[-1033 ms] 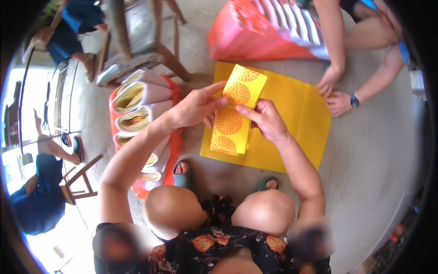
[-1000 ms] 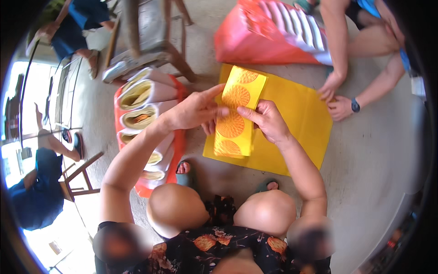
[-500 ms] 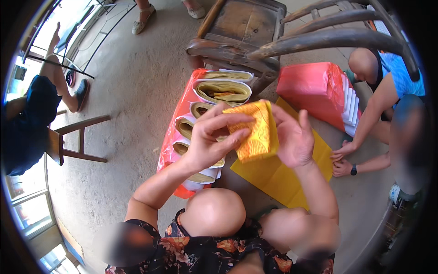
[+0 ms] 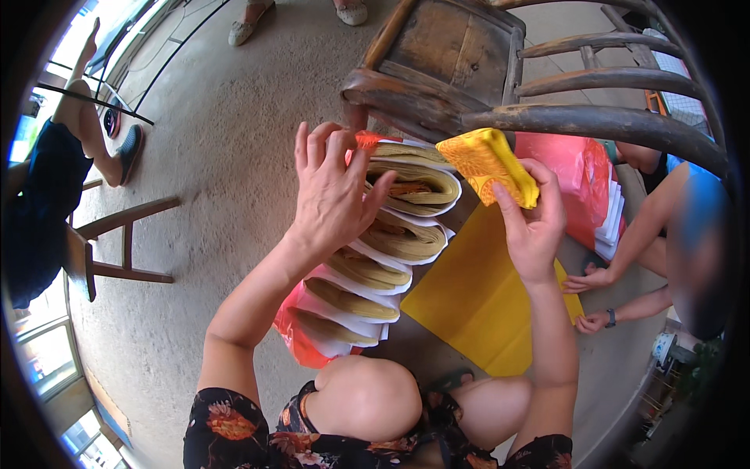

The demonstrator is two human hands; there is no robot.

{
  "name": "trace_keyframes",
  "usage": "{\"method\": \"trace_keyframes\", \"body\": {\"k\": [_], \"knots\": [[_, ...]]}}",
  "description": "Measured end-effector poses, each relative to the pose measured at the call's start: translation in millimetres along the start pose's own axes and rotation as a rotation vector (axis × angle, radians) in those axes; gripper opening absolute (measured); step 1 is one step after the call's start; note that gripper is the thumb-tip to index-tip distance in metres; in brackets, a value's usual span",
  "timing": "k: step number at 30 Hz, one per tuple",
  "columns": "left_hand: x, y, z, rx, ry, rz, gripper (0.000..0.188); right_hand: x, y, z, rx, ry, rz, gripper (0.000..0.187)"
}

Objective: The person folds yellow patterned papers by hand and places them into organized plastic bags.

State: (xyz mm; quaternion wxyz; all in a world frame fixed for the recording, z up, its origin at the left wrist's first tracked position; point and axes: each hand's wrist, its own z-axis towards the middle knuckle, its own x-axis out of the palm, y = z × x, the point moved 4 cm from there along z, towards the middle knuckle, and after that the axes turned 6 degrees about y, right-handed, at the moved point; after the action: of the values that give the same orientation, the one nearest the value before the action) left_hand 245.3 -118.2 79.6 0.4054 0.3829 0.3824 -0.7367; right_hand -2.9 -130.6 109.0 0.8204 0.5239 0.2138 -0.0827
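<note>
My right hand [image 4: 535, 227] grips a folded yellow packet [image 4: 492, 168] with an orange printed pattern, thumb in front and fingers behind. It is raised above a flat yellow sheet [image 4: 476, 305] on the floor. My left hand [image 4: 332, 195] has its fingers apart and nothing visible in it. It hovers over the upper left side of a red plastic bag [image 4: 293, 332], close to the bag's edge; whether it touches the plastic I cannot tell. Lying in a row in the bag are several folded bundles of khaki paper [image 4: 406, 238] in white wrappers. An orange piece [image 4: 410, 187] shows inside one bundle.
A dark wooden chair [image 4: 469, 47] stands beyond the bag. Right of it lies another red plastic bag [image 4: 562, 176] with white-edged bundles. Another person's hands [image 4: 594, 301] are at the yellow sheet's right edge. A seated person's leg and a wooden stool [image 4: 117, 227] are at left.
My left hand has let go of the yellow packet and moved left and up to the bag, its fingers spreading. My right hand now holds the packet alone, farther right.
</note>
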Motion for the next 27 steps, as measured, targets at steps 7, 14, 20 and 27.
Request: {"method": "trace_keyframes", "body": {"k": [7,14,20,27], "knots": [[9,41,-8,-0.2,0.328,-0.536,0.026,11,-16,11,-0.412,0.066,-0.431,0.056],[19,80,-4,-0.341,0.537,-0.669,0.022,13,-32,26,-0.15,0.107,-0.372,0.043],[37,94,3,-0.27,0.235,-0.283,0.021,5,-33,28,-0.032,0.256,-0.172,0.032],[10,24,18,0.022,-0.053,-0.117,0.021,3,-36,23,-0.032,0.241,-0.189,0.034]]}}
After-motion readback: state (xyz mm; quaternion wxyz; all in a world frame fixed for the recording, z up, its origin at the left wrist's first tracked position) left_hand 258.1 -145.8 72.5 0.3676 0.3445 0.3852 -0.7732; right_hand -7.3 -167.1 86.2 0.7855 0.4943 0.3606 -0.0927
